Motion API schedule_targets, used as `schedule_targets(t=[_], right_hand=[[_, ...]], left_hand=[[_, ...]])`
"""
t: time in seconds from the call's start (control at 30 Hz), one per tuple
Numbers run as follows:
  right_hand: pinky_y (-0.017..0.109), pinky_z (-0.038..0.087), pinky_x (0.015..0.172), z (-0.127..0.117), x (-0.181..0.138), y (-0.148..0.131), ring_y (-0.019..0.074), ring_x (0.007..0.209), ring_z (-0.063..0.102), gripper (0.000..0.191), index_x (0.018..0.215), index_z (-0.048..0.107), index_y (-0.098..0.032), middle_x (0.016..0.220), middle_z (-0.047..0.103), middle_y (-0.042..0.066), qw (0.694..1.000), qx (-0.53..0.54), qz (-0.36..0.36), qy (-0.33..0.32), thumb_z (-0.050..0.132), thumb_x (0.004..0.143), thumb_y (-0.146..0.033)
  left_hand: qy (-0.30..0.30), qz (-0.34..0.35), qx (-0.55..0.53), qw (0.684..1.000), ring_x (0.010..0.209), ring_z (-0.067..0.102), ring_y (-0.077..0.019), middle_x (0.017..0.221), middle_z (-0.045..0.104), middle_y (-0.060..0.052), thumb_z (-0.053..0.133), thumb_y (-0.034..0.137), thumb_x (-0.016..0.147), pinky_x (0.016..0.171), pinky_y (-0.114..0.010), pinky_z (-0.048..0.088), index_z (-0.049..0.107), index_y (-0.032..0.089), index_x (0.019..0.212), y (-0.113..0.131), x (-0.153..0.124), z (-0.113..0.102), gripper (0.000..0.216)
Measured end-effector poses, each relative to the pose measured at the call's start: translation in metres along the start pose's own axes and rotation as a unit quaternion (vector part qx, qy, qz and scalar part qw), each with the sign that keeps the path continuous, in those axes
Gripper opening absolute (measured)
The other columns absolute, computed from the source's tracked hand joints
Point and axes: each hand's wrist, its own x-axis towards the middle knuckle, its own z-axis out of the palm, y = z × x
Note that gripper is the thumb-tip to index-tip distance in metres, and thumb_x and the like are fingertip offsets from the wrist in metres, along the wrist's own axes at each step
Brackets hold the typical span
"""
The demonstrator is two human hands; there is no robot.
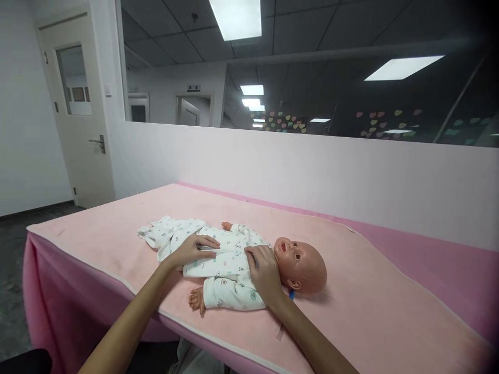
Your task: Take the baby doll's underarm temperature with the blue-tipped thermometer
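Nearest the camera, two bare forearms reach up from the bottom edge over the front rim of a table draped in a pink cover [97,244]. The left hand [193,249] lies palm down on the belly of a baby doll [237,265], its fingers stretched out, close together and flat on the white printed romper [218,262] along the front closure; it grips nothing. The right hand [265,272] rests on the doll's upper chest just under the chin, fingers curled and pressed together at the romper's neckline, seemingly pinching the cloth there, though the fingertips are partly hidden. The doll lies on its back near the front middle of the table, its bare head [304,265] to the right and its legs to the left, one small hand [196,300] poking from a sleeve towards the table edge. A small blue bit shows under its neck, too small to identify. Behind the table runs a low pale partition wall [312,166] topped by dark glass that reflects ceiling lights. Farther off to the left stands a closed white door [78,124] with a lever handle.
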Motion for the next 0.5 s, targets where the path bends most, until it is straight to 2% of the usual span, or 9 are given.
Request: schedule_targets(t=[0.23,0.5], right_hand=[[0.03,0.036,0.068,-0.0004,-0.0005,-0.0008,0.0168,0.073,0.048,0.016,0.08,0.058,-0.019,0.074,0.058,0.003,1.0,0.006,0.012,-0.006,0.042,0.084,-0.019],[0.03,0.036,0.068,-0.0009,-0.0001,-0.0011,0.016,0.074,0.047,0.015,0.081,0.057,-0.019,0.075,0.058,0.003,1.0,0.0,0.008,-0.008,0.043,0.084,-0.018]], left_hand=[[0.004,0.018,0.037,0.999,0.099,0.054,-0.0187,0.106,0.06,-0.004,0.061,0.037,0.07,0.085,-0.029,0.044,0.067,0.022,0.089,0.0016,-0.0003,0.0018,0.025],[-0.004,0.007,0.007,1.0,0.099,0.053,-0.0177,0.106,0.059,-0.005,0.06,0.035,0.072,0.085,-0.028,0.043,0.067,0.02,0.086,0.002,0.0013,-0.0002,0.022]])
